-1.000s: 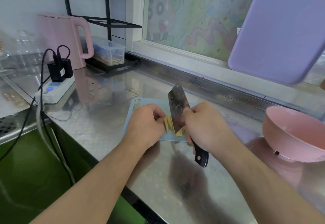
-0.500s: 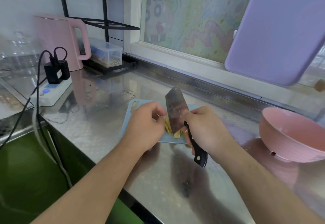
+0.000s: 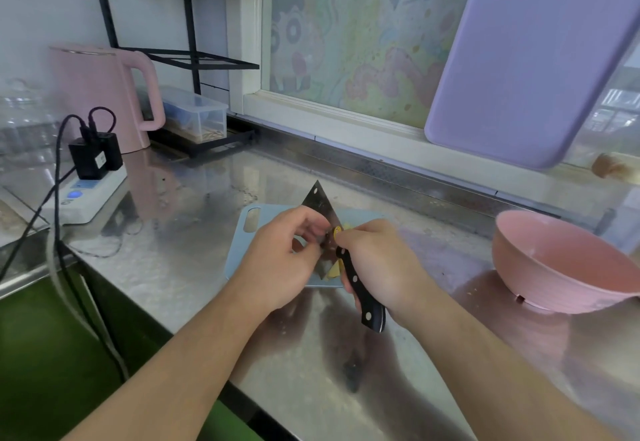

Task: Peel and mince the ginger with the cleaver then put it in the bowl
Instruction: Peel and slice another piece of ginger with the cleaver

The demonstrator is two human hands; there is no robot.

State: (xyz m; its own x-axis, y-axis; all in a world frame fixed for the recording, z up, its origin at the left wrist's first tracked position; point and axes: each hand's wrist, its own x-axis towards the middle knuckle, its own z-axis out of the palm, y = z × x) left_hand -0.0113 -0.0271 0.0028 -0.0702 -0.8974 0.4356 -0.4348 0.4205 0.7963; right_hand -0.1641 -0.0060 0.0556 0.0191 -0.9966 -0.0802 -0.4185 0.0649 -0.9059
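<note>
Gripping the black handle, right hand (image 3: 377, 260) clamped round the cleaver (image 3: 320, 208), fingers curled tight on it. Blade now lifted off the cutting board (image 3: 242, 250) and tilted up, tip pointing away toward the window, where half a second earlier it stood edge-down among the slices. Left hand (image 3: 277, 257) raised to the blade face, fingers (image 3: 313, 229) bent and reaching at the steel; whether pinching a piece or only touching, cannot tell. Ginger (image 3: 334, 269) seen as pale yellow pieces on the board under the blade, with a small bit (image 3: 336, 231) stuck to the blade beside the right thumb. Judged: slicing paused to clear clinging pieces off the blade; ginger cut into slices only, mincing not yet finished, nothing moved to the bowl.

Pink bowl (image 3: 540, 281) on the bench (image 3: 346, 364), well apart to the right, tipped toward the camera, no ginger visible inside. Farther back, clear lidded box (image 3: 197, 115) on the rack, contents too blurred to name. Pink kettle (image 3: 100, 94) beside it, lid on.
</note>
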